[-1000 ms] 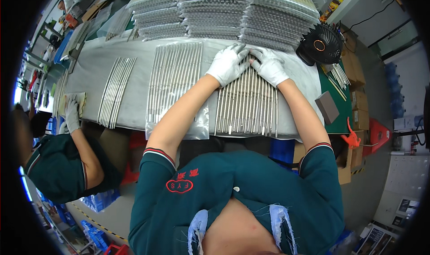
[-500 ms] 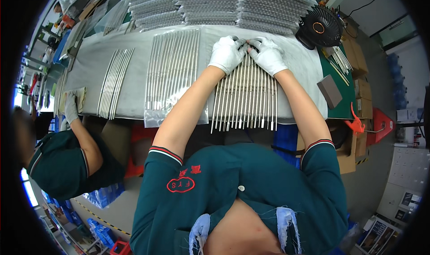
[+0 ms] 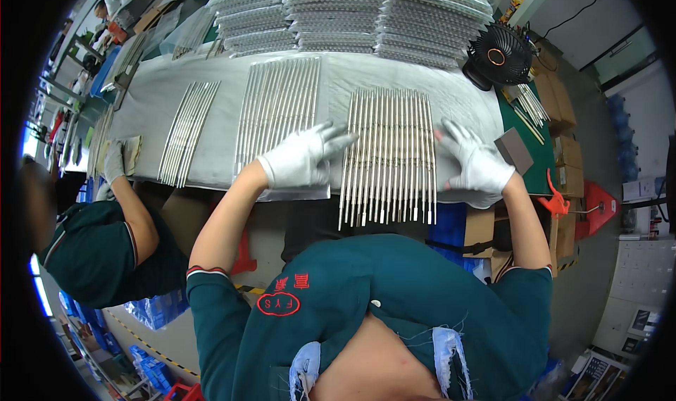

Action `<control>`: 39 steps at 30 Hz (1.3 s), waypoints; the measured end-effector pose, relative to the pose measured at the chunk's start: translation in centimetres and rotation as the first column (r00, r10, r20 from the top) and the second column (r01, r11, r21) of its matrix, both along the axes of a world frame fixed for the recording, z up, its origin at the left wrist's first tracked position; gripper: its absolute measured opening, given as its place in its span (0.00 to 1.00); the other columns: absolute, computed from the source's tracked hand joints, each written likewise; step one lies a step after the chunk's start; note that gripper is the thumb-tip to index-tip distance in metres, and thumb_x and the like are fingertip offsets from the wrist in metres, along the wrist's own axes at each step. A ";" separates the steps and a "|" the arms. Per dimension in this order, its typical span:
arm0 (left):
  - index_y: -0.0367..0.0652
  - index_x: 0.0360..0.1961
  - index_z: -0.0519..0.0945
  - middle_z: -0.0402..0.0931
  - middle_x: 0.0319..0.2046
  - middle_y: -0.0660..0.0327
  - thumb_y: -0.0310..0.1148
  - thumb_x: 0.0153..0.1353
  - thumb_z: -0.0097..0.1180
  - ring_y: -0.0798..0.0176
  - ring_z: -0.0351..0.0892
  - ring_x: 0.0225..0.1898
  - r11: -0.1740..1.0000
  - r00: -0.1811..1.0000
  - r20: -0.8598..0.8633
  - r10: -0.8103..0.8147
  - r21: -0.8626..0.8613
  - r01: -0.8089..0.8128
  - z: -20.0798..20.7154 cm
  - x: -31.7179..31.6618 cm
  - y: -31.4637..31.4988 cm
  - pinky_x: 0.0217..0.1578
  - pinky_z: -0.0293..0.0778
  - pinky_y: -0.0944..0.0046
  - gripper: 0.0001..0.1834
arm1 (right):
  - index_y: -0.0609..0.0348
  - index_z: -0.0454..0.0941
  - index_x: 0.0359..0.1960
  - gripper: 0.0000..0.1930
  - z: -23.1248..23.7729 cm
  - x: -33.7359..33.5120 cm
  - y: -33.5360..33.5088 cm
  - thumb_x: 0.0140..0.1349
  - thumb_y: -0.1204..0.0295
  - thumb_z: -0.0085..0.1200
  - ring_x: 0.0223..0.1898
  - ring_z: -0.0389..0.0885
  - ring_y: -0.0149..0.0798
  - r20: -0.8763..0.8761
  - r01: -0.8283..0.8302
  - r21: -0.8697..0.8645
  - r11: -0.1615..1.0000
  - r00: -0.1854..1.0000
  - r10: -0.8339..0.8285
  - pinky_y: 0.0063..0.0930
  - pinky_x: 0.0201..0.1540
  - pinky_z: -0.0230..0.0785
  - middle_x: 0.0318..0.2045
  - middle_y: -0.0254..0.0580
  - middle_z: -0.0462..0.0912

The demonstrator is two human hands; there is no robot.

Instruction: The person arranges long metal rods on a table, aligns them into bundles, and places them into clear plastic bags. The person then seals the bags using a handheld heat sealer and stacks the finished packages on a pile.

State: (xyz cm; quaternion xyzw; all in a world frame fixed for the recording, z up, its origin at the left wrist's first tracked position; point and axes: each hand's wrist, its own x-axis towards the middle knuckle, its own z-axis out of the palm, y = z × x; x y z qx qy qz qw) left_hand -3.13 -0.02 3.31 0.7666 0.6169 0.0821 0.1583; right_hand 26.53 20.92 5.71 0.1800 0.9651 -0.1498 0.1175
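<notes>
A flat row of thin metal rods [image 3: 391,147] lies side by side on the white-covered table, their near ends jutting past its front edge. My left hand [image 3: 303,154], in a white glove, is at the row's left side with its fingers spread. On the right side my gloved right hand [image 3: 475,158] is open too, thumb and fingers apart, beside the outermost rods. Neither hand grips anything. Left of the row, another set of rods [image 3: 278,95] lies in a clear plastic bag, partly covered by my left hand and forearm.
Bubble-wrapped bundles [image 3: 334,21] are stacked along the back. A black fan [image 3: 498,57] and a grey block [image 3: 514,147] stand at the right. More rods [image 3: 189,130] lie farther left, near a co-worker's gloved hand [image 3: 114,161]. A red lever [image 3: 556,198] sticks up at the right.
Both hands have come away from the rods' far ends, moving nearer and apart to either side of the row. The rods have slid a little toward me.
</notes>
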 end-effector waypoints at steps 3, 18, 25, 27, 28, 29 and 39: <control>0.52 0.68 0.57 0.58 0.65 0.48 0.34 0.44 0.62 0.41 0.55 0.66 0.998 0.993 -0.111 0.028 0.067 -0.020 -2.0 3.3 -1.0 0.64 0.56 0.47 0.47 | 0.51 0.55 0.68 0.45 -3.5 0.8 -3.5 0.46 0.60 0.62 0.68 0.51 0.61 -0.053 -0.067 0.228 0.971 0.995 0.082 0.56 0.68 0.39 0.64 0.67 0.55; 0.65 0.57 0.72 0.73 0.26 0.64 0.31 0.50 0.53 0.60 0.76 0.32 0.770 0.959 -0.057 -0.277 0.583 0.258 -4.9 12.6 5.2 0.48 0.73 0.54 0.30 | 0.48 0.53 0.69 0.37 -5.6 0.2 -6.0 0.54 0.70 0.46 0.65 0.56 0.63 -0.251 -0.033 0.375 0.927 0.959 0.136 0.63 0.67 0.38 0.59 0.70 0.61; 0.50 0.44 0.80 0.79 0.39 0.62 0.31 0.48 0.64 0.59 0.77 0.47 0.652 0.874 0.404 -0.270 0.745 -0.142 7.2 7.7 8.6 0.56 0.65 0.47 0.18 | 0.60 0.74 0.52 0.34 4.4 -7.4 -1.0 0.55 0.41 0.47 0.51 0.70 0.39 -0.658 -0.304 -0.444 0.843 0.749 -0.077 0.35 0.56 0.61 0.48 0.43 0.74; 0.43 0.46 0.79 0.80 0.42 0.63 0.30 0.53 0.64 0.63 0.77 0.46 0.804 0.709 0.680 -0.185 0.520 -0.289 9.0 5.8 11.1 0.52 0.70 0.60 0.17 | 0.62 0.78 0.45 0.44 2.8 -9.9 3.1 0.52 0.29 0.40 0.40 0.76 0.29 -0.682 -0.215 -0.577 0.788 0.658 -0.320 0.26 0.45 0.69 0.36 0.33 0.81; 0.40 0.47 0.79 0.80 0.43 0.63 0.30 0.57 0.62 0.67 0.77 0.45 0.886 0.528 0.848 -0.049 0.281 -0.370 9.0 4.7 11.9 0.50 0.71 0.65 0.16 | 0.66 0.76 0.46 0.51 3.2 -11.6 3.0 0.44 0.23 0.40 0.41 0.76 0.29 -0.693 -0.192 -0.585 0.788 0.624 -0.363 0.26 0.48 0.69 0.39 0.36 0.80; 0.36 0.48 0.78 0.80 0.44 0.63 0.31 0.60 0.61 0.74 0.76 0.43 0.915 0.405 0.914 -0.006 0.169 -0.367 10.0 3.9 12.3 0.46 0.72 0.72 0.17 | 0.65 0.77 0.44 0.46 2.8 -12.8 3.6 0.47 0.27 0.46 0.40 0.75 0.27 -0.713 -0.192 -0.531 0.825 0.627 -0.313 0.25 0.45 0.68 0.36 0.34 0.80; 0.38 0.47 0.76 0.80 0.41 0.62 0.33 0.59 0.61 0.72 0.77 0.40 0.802 0.295 0.956 -0.014 0.187 -0.568 9.3 -1.2 13.7 0.45 0.73 0.68 0.17 | 0.61 0.78 0.40 0.26 -1.0 -20.1 1.6 0.57 0.46 0.59 0.34 0.74 0.25 -0.590 -0.059 -0.756 0.652 0.496 -0.638 0.24 0.37 0.68 0.33 0.32 0.80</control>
